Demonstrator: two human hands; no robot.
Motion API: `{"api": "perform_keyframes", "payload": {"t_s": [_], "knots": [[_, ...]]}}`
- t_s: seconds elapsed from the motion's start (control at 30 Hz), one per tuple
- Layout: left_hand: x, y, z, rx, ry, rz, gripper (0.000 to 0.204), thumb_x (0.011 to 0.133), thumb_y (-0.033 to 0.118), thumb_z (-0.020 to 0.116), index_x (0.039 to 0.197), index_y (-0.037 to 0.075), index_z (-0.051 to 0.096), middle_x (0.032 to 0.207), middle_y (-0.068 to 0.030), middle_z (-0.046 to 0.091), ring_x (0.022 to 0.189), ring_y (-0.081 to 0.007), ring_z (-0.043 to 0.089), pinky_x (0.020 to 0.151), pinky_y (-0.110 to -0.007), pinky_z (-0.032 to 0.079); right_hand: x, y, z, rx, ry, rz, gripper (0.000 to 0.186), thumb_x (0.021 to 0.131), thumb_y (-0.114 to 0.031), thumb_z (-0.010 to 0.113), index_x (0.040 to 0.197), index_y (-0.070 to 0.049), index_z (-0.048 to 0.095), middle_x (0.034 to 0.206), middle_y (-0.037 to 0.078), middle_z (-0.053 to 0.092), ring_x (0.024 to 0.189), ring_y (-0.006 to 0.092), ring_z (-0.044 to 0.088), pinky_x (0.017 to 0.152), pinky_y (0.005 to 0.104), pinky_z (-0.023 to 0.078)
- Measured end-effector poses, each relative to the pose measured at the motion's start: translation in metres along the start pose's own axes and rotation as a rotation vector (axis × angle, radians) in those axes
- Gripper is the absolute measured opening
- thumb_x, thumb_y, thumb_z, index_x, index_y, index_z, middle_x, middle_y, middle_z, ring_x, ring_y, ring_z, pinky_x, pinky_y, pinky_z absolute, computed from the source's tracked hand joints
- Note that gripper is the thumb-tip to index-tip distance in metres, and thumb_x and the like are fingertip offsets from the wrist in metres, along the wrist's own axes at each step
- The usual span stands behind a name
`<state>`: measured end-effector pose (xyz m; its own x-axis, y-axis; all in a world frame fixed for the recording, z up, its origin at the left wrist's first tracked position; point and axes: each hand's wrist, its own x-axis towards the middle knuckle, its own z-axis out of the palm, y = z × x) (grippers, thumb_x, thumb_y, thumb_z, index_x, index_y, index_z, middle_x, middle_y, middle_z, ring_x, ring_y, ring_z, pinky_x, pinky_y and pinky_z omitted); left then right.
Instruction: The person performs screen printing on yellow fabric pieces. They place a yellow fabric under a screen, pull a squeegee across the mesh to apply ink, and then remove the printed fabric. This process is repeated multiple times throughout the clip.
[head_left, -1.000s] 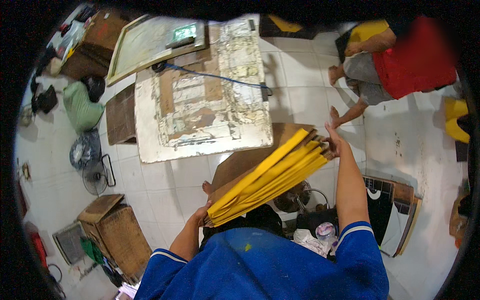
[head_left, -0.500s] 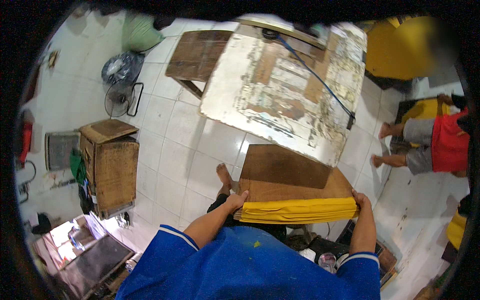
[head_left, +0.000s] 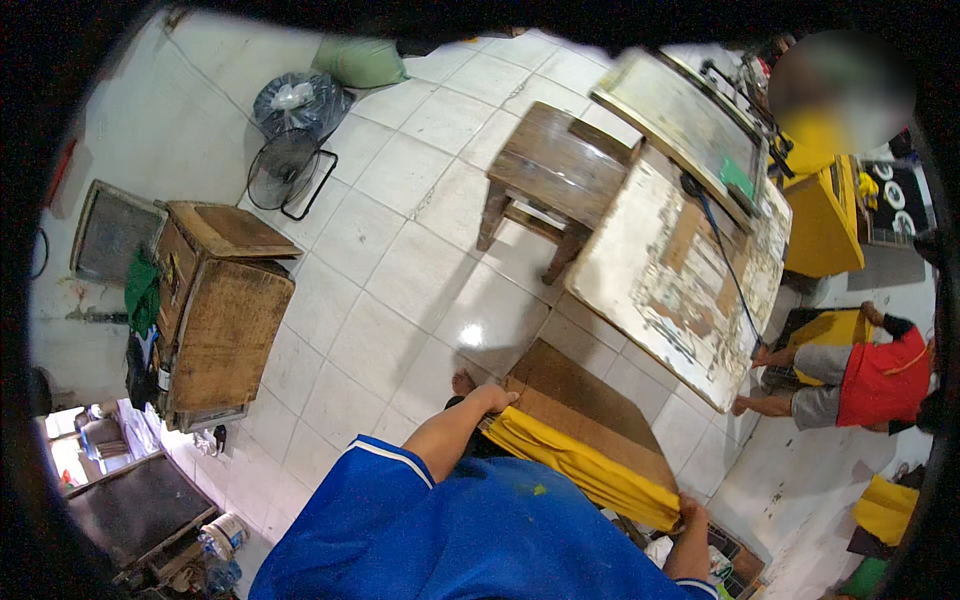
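In front of my body I carry a wide brown board [head_left: 600,415], with folded yellow cloth [head_left: 575,462] lying along its near edge. The near edge looks layered at the left corner, like several sheets stacked. My left hand [head_left: 492,398] grips that left corner, thumb on top. At the opposite end my right hand [head_left: 690,512] is closed around the right corner. The fingers of both hands are mostly hidden under the board. It slants down toward the right in the picture, apart from the worn white table [head_left: 625,255] beyond it.
A wooden stool [head_left: 560,150] stands beside the table, which carries a framed screen [head_left: 690,130]. At the left are a wooden cabinet [head_left: 235,335], a fan [head_left: 283,170] and a black bag [head_left: 300,105]. A person in a red shirt [head_left: 885,380] sits at the right on the tiled floor [head_left: 385,270].
My view has turned left, so the table and stool appear farther right. The board, still in both hands, now slants down to the right, and its right end sits lower in the picture.
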<state>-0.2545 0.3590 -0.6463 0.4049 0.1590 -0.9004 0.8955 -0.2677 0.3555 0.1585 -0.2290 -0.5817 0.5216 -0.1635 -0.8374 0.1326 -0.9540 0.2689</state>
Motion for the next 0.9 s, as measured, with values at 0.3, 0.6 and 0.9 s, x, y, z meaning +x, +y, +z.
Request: {"api": "perform_keyframes", "payload": {"t_s": [0.3, 0.6, 0.9], "knots": [[0.019, -0.113, -0.131, 0.04, -0.01, 0.039, 0.065, 0.103, 0.059, 0.048, 0.128, 0.003, 0.07, 0.139, -0.0257, 0.061, 0.129, -0.0425, 0.058, 0.107, -0.045, 0.047, -0.082, -0.101, 0.075, -0.629, -0.129, -0.406, 0.048, 0.106, -0.033, 0.048, 0.144, -0.005, 0.055, 0.147, 0.02, 0.057, 0.135, 0.0299, 0.054, 0.113, 0.0411, 0.044], [-0.028, -0.192, -0.294, -0.034, 0.038, -0.097, 0.068, 0.101, 0.059, 0.053, 0.127, -0.003, 0.068, 0.135, -0.0259, 0.063, 0.127, -0.0417, 0.06, 0.105, -0.045, 0.048, -0.14, -0.315, 0.108, -0.084, -0.168, -0.072, 0.049, 0.108, -0.036, 0.044, 0.144, -0.005, 0.056, 0.148, 0.02, 0.056, 0.135, 0.0292, 0.053, 0.112, 0.0412, 0.043], [-0.011, -0.293, -0.457, -0.082, 0.041, -0.204, 0.071, 0.097, 0.061, 0.06, 0.13, -0.002, 0.067, 0.14, -0.025, 0.061, 0.131, -0.0396, 0.058, 0.107, -0.045, 0.047, -0.229, -0.506, 0.128, 0.05, -0.194, -0.016, 0.051, 0.108, -0.038, 0.042, 0.144, -0.005, 0.056, 0.147, 0.019, 0.056, 0.133, 0.029, 0.054, 0.11, 0.0419, 0.044]]}}
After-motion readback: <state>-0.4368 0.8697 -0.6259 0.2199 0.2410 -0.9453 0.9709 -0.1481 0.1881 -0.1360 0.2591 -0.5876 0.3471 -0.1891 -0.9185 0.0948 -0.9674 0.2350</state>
